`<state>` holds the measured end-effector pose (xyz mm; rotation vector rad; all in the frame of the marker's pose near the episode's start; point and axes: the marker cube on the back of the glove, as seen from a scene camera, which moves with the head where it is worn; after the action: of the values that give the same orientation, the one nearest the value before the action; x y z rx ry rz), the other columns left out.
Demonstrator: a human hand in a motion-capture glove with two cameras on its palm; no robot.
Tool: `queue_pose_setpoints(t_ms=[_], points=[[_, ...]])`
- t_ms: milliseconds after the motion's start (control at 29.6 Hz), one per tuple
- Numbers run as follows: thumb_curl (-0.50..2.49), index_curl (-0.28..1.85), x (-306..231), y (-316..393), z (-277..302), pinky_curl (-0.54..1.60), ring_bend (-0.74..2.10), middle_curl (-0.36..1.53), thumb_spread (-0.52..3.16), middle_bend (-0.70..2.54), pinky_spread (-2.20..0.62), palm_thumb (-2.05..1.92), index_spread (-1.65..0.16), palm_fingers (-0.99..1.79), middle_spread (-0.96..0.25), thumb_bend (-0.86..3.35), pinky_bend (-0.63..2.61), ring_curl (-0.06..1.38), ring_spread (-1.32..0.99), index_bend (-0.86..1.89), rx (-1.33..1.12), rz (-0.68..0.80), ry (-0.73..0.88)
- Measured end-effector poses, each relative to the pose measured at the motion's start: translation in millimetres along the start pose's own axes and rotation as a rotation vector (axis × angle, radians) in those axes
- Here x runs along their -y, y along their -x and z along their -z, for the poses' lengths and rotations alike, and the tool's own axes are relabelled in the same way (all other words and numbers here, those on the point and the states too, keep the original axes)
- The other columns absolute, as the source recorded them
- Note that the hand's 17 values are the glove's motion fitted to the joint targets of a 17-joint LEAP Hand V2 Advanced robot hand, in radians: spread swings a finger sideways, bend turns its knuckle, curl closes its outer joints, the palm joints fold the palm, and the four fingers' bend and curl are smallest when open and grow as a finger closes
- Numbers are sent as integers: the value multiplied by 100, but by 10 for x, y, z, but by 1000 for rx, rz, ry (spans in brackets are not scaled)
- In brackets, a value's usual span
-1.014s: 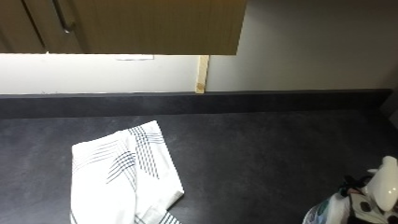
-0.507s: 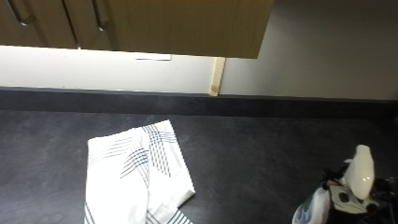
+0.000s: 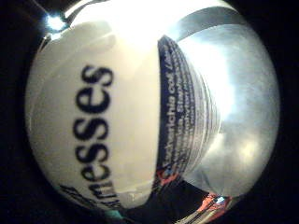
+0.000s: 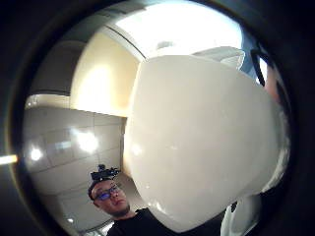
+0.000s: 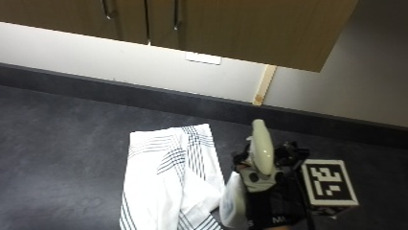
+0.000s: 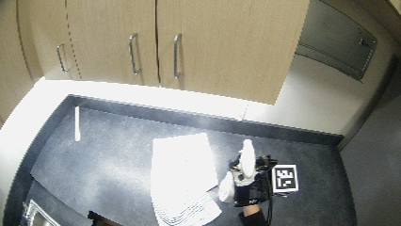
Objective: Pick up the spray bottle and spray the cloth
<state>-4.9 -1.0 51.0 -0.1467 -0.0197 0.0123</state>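
Observation:
A white cloth with dark stripes (image 5: 171, 178) lies spread on the dark countertop (image 5: 63, 143). Just to its right my gloved right hand (image 5: 275, 207) grips a white spray bottle (image 5: 260, 152) upright, its long nozzle head pointing up and away from me. The bottle's lower body hangs beside the cloth's right edge. In the wide view the cloth (image 6: 181, 179), the bottle (image 6: 245, 161) and my hand (image 6: 251, 192) stand the same way. The bottle's label (image 3: 117, 116) and its white shoulder (image 4: 202, 142) fill both palm views.
Wooden wall cabinets (image 6: 156, 47) hang over the back of the counter. A white stick (image 6: 77, 123) lies on the counter far to the left. Bare dark countertop (image 6: 106, 160) stretches left of the cloth.
My hand has brought the spray bottle from the right edge of the picture to just beside the cloth's right edge. The outside camera has also shifted. The cloth lies as before.

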Motion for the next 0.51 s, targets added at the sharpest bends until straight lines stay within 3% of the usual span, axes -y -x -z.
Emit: queue_pose_setpoints(t_ms=[338, 507], points=[[76, 62, 161, -136, -341, 38, 40, 62, 68, 43, -3, 121, -15, 113, -8, -2, 20, 54, -15, 33, -4, 34, 160], [76, 63, 292, -117, -461, 40, 40, 63, 68, 43, -3, 121, -15, 113, -9, -2, 20, 55, -16, 32, -40, -111, 229]])
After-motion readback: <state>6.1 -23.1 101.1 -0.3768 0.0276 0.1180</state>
